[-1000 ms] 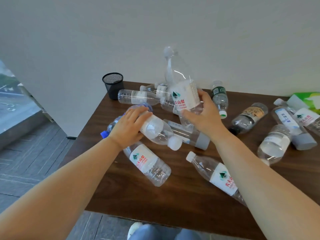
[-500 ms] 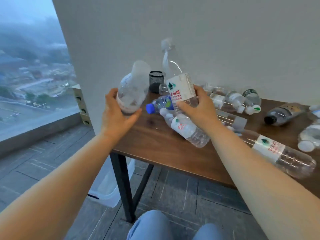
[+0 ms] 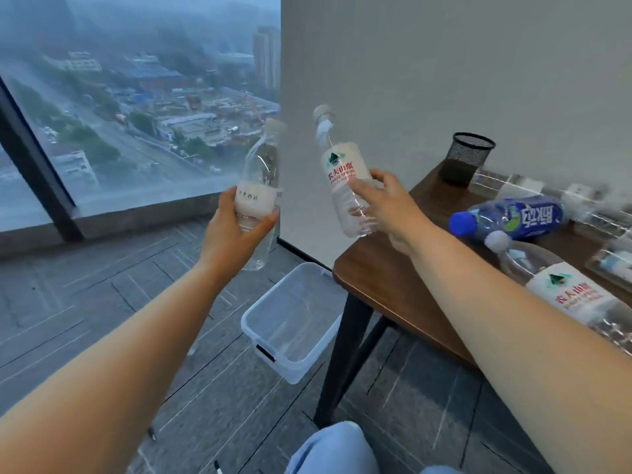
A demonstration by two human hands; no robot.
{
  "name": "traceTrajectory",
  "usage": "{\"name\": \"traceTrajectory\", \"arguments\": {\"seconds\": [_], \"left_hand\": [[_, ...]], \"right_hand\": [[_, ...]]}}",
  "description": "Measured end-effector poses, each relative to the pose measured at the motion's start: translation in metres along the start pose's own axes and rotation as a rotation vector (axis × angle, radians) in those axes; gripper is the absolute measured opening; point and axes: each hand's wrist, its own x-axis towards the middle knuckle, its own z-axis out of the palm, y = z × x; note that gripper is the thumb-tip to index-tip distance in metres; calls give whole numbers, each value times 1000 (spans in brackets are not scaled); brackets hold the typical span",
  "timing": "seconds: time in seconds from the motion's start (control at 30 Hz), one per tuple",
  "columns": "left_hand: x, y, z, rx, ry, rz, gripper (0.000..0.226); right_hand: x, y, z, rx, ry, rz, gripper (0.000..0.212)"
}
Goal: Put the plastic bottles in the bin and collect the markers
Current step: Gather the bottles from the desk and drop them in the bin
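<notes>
My left hand (image 3: 236, 230) grips a clear bottle with a plain white label (image 3: 258, 186), held upright in the air left of the table. My right hand (image 3: 390, 206) grips a clear bottle with a red-lettered label (image 3: 343, 179), cap up, over the table's left corner. Below and between both hands, a clear plastic bin (image 3: 294, 323) sits on the floor beside the table leg; it looks empty. More bottles lie on the table: a blue one (image 3: 513, 217) and a clear one with a red label (image 3: 561, 289). A marker (image 3: 217, 466) lies on the floor near my knee.
A black mesh pen cup (image 3: 466, 157) stands at the back left corner of the wooden table (image 3: 383, 278). Further clear bottles line the wall behind the blue one. A large window fills the left; grey carpet tiles cover the floor.
Both hands have carried their bottles left, off the table toward the space above the bin. My view has swung left and down, so the bin and the floor now show.
</notes>
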Motion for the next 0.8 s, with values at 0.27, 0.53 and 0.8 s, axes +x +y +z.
{"name": "traceTrajectory", "arguments": {"seconds": [0.27, 0.53, 0.8], "left_hand": [[50, -45, 26, 4, -24, -191, 63], [60, -55, 32, 79, -143, -286, 59], [60, -64, 55, 178, -326, -377, 66]], "right_hand": [[91, 24, 36, 268, -163, 444, 39], [114, 52, 45, -163, -33, 449, 60], [109, 58, 48, -218, -50, 303, 44]]}}
